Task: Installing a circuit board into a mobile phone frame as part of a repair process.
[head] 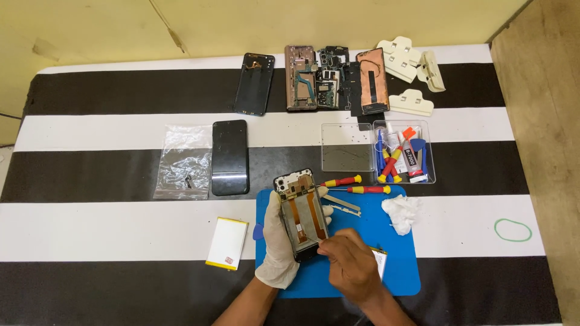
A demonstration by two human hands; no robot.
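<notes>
1 head camera, looking steeply down, fairly near, striped table [90, 226] filling view

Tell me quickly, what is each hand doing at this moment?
Left hand, in a white glove: closed around the opened black phone frame with orange flex cables, holding it up.
Right hand, bare: fingertips pinched at the frame's lower edge; anything held cannot be told.

Screwdrivers [355, 185] + tissue wad [403, 212] crowding mat's [399, 271] right; open cloth [109, 223] left w/ battery [228, 242].
</notes>
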